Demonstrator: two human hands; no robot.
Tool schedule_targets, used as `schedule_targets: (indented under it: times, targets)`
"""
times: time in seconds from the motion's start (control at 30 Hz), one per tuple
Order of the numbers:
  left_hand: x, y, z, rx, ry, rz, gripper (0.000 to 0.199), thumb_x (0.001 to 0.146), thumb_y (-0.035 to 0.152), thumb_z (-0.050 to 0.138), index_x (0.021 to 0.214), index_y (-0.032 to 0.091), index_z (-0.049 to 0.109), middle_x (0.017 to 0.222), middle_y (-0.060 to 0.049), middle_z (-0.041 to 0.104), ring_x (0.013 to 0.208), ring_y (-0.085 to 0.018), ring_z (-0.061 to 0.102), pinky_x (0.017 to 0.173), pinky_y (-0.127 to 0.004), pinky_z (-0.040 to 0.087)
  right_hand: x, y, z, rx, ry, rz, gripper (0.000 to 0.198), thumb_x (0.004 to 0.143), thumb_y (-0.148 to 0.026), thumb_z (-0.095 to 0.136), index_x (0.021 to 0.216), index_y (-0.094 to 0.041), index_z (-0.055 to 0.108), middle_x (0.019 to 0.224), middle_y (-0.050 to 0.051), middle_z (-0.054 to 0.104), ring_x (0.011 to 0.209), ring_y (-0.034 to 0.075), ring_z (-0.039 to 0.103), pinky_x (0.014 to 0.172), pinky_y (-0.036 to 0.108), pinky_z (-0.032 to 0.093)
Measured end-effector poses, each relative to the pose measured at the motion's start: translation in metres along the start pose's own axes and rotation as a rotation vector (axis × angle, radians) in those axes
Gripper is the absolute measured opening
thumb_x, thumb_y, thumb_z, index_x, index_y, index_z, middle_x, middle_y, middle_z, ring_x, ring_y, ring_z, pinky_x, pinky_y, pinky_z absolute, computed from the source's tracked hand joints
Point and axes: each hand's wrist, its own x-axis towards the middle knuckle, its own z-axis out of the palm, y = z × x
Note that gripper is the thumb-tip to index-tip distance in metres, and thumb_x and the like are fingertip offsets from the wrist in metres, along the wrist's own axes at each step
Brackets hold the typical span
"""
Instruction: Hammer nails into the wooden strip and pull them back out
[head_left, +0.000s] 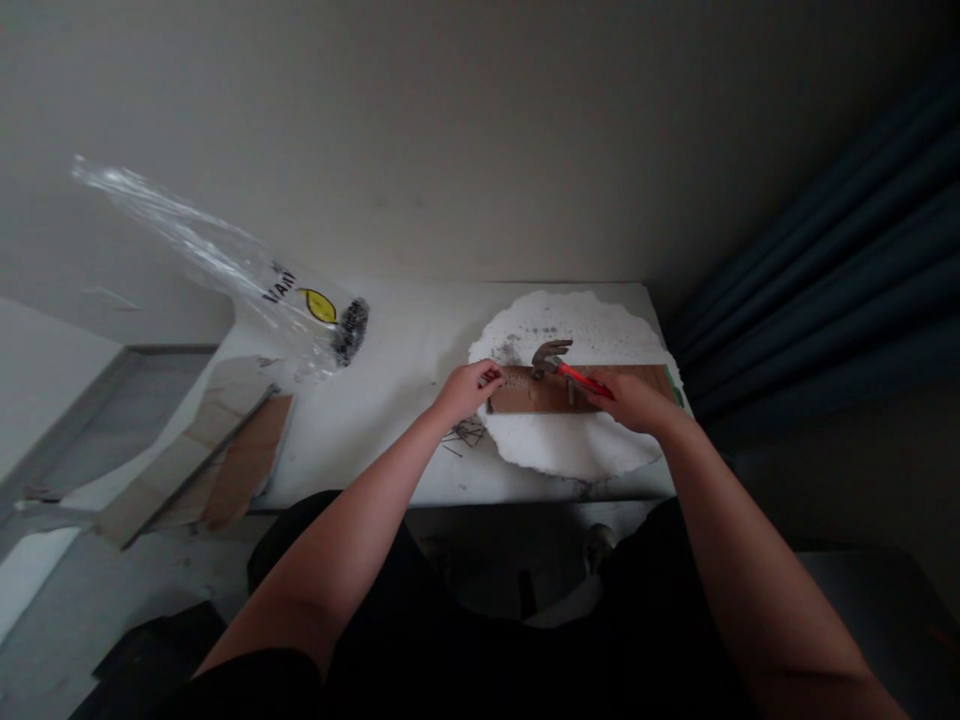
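My right hand (630, 398) is wrapped round the red handle of a claw hammer (553, 352). The hammer's metal head is over a brown strip of board (551, 395), which lies across a white, rough-edged slab (577, 445). At the strip's left end, my left hand (471, 388) is closed in a pinch, its fingertips by a patch of small marks or holes. Whatever sits between those fingers is too small to make out. Loose nails (466, 432) lie on the white tabletop (405, 400), just below my left hand.
A clear plastic bag (247, 270) with dark, nail-like pieces (351, 330) at its bottom rests on the table's left. Torn cardboard (247, 460) leans over the left edge. The wall (420, 140) stands behind, and a dark curtain (825, 270) hangs at the right.
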Motion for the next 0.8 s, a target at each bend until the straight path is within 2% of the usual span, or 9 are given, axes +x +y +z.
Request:
schedule_targets:
  times: [0.43,0.6,0.8]
  targets:
    - [0.0010,-0.0028,0.0012,-0.053,0.016,-0.023,0.009,0.086,0.027,0.062,0.090,0.020,0.063,0.086,-0.003,0.073,0.080,-0.018,0.069,0.076,-0.031,0.056,-0.0028,-0.0030,-0.0033,0.015,0.015,-0.035,0.035,0.099,-0.033,0.054,0.131,-0.024,0.065,0.107,0.011,0.075,0.092,0.024,0.067,0.075,0.030,0.046]
    - [-0.0003,-0.0017,0.0012,-0.018,0.022,-0.018,0.009,0.087,0.029,0.061,0.090,0.020,0.063,0.087,-0.003,0.073,0.080,-0.018,0.069,0.076,-0.031,0.055,-0.0020,-0.0032,-0.0041,0.001,0.000,-0.014,0.034,0.099,-0.034,0.053,0.128,-0.023,0.066,0.105,0.011,0.075,0.089,0.023,0.067,0.072,0.029,0.045]
    - [-0.0005,-0.0020,0.0011,0.009,0.013,-0.004,0.012,0.088,0.032,0.061,0.089,0.021,0.063,0.086,-0.003,0.073,0.079,-0.018,0.069,0.072,-0.030,0.055,-0.0012,-0.0028,-0.0042,0.016,-0.008,-0.008,0.034,0.098,-0.033,0.055,0.128,-0.023,0.066,0.107,0.010,0.075,0.092,0.024,0.067,0.075,0.029,0.045]
